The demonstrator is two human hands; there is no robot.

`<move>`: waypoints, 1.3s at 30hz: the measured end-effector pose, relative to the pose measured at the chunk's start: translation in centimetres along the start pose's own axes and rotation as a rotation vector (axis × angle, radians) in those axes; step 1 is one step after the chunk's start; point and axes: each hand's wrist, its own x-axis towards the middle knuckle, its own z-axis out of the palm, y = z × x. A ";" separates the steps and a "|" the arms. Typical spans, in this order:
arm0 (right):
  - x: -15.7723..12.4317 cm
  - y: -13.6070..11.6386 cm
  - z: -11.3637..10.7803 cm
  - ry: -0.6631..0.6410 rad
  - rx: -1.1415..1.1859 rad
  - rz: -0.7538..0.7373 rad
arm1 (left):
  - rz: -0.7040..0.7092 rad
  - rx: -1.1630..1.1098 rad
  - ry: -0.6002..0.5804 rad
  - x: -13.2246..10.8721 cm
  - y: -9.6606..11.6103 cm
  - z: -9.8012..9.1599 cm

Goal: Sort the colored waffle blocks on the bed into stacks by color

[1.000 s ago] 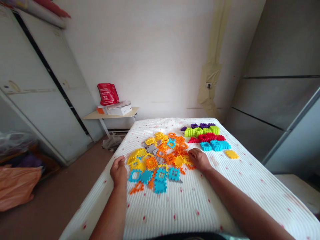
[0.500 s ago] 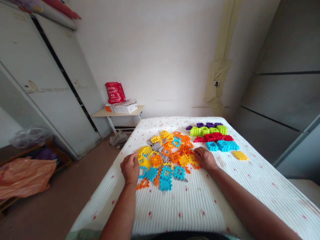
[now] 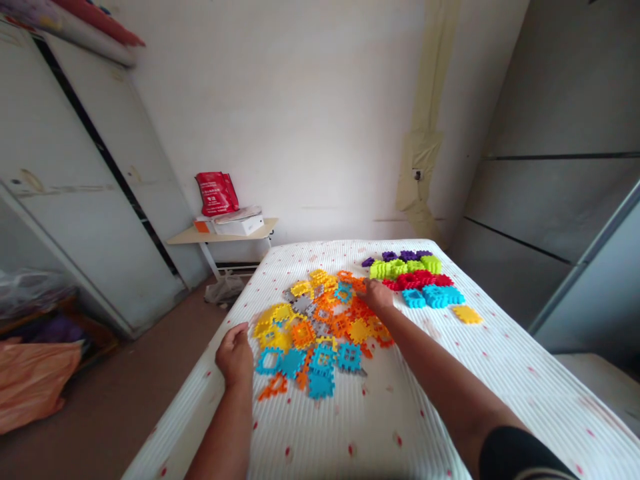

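Note:
A loose pile of flat interlocking plastic tiles [image 3: 320,320], orange, yellow, blue and grey, lies on a white ribbed mattress [image 3: 400,413]. My left hand [image 3: 234,355] rests on the mattress at the pile's left edge, fingers curled, next to yellow and blue tiles. My right hand [image 3: 376,295] reaches over the pile's far right side and touches orange tiles there; its fingers are bent down and what they hold, if anything, is hidden. Sorted rows of purple, green, red and blue tiles [image 3: 413,277] lie just beyond it. A single yellow tile [image 3: 467,314] sits apart on the right.
A small side table [image 3: 223,233] with a white box and a red bag stands by the back wall. Tall grey cabinets line the left side. An orange plastic bag [image 3: 30,383] lies on the floor at left. Grey panels rise to the right of the mattress.
My right hand has moved forward from the pile's near right edge to its far right side, close to the sorted rows. My left hand has drawn back slightly from the pile.

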 end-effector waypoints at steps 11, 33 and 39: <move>0.9 -0.7 0.9 -0.018 0.016 0.041 | 0.002 0.039 -0.032 -0.4 0.9 -0.1; -4.1 8.0 1.5 0.375 0.621 -0.044 | 0.011 0.033 -0.023 -0.3 0.5 0.1; -6.9 9.9 1.1 0.279 0.617 0.006 | 0.017 -0.002 -0.014 0.1 -0.4 0.3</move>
